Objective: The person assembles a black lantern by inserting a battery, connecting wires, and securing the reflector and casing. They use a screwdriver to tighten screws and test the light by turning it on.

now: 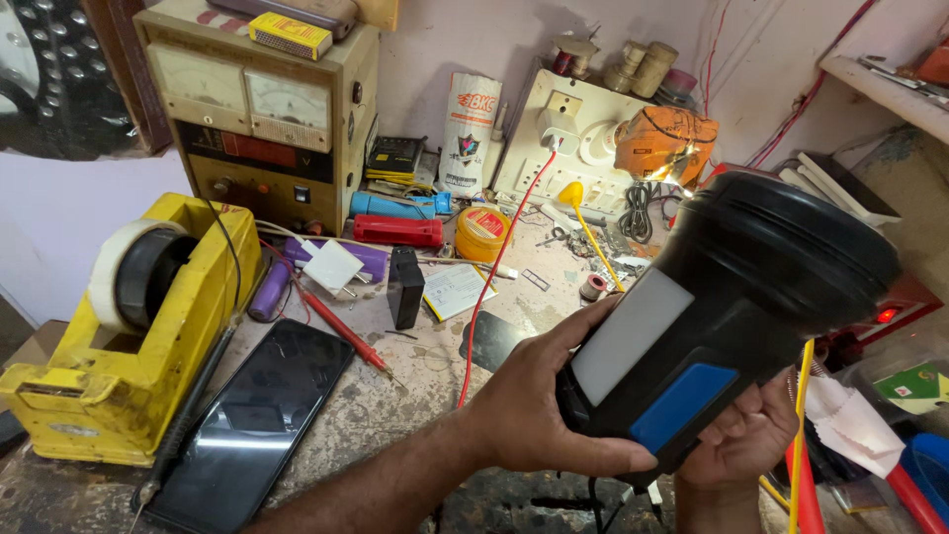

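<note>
Cluttered repair surface (395,396), scratched and stained. One black torch (732,307) is held above its right side: left hand (539,405) with fingers wrapped round the body, right hand (741,435) cupped beneath. Advice: keep both grips firm and the pale panel facing up. Count: one yellow tape dispenser (119,336), one phone (257,420), one meter box (257,119).

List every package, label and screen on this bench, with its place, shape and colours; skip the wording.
Phone: front left, flat, black screen dark.
Meter box: back left, beige, two pale dial windows.
Small box: on top of the meter box, yellow.
Bag: back centre, upright, white with red print.
Round tin: centre, yellow, red label.
Torch: in left hand and right hand, black, grey panel, blue patch.
</note>
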